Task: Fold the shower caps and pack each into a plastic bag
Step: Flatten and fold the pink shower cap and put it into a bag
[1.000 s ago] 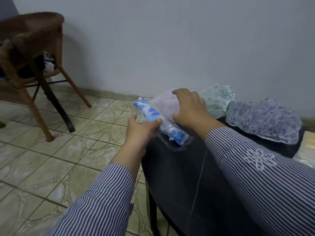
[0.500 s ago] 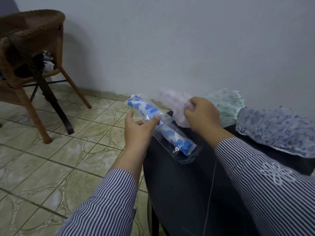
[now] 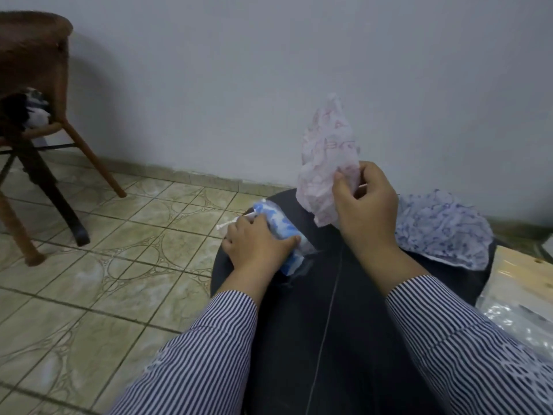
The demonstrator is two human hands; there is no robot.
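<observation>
Left hand [image 3: 257,245] grips bagged blue cap [image 3: 282,232] at near-left edge of dark table [image 3: 329,339]. Right hand [image 3: 366,202] pinches pink cap [image 3: 327,157], lifted above table.

Risks: bagged cap sits close to edge, likely slips to floor once released; thin pink cap may slide from pinch, unfold mid-fold.

Count: one bagged cap, one pink cap, one purple-print cap [image 3: 443,229] far right; spare bags [image 3: 523,319] near right, number unclear.
</observation>
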